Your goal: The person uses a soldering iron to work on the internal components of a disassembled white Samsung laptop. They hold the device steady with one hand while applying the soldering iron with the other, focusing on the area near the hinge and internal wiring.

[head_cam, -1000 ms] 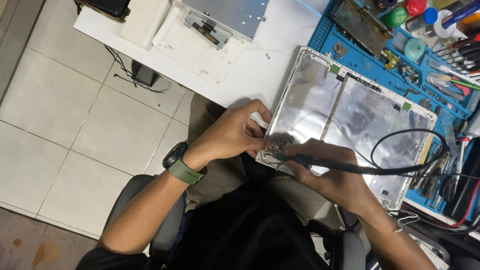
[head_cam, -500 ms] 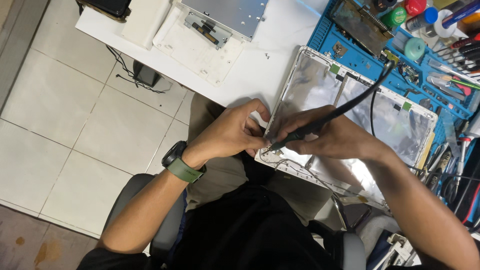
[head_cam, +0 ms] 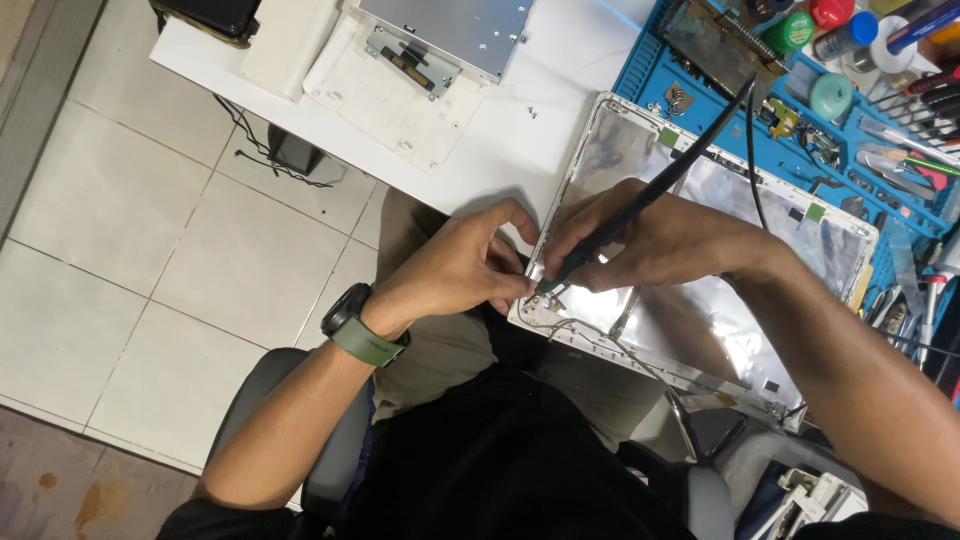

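Right hand (head_cam: pixel 665 240) wrapped around the black soldering iron (head_cam: pixel 640 205) like a pen, tip down at the near left corner of the silver-lined laptop lid (head_cam: pixel 800 250), its cord looping up over the blue mat (head_cam: pixel 650 70). Left hand (head_cam: pixel 455 270) pinched narrow at that same corner, fingertips touching the lid's white edge; what they pinch, I cannot tell. The lid overhangs the white table (head_cam: pixel 560 110) toward the person's lap, so the corner sits out in open air with free space beneath. To the right it's crowded: tools and bottles pack the mat up against the lid's far edge. To the left, a white panel (head_cam: pixel 395 95) and a grey metal tray (head_cam: pixel 450 25) lie well apart, and beyond the table edge there's bare tiled floor (head_cam: pixel 150 220).
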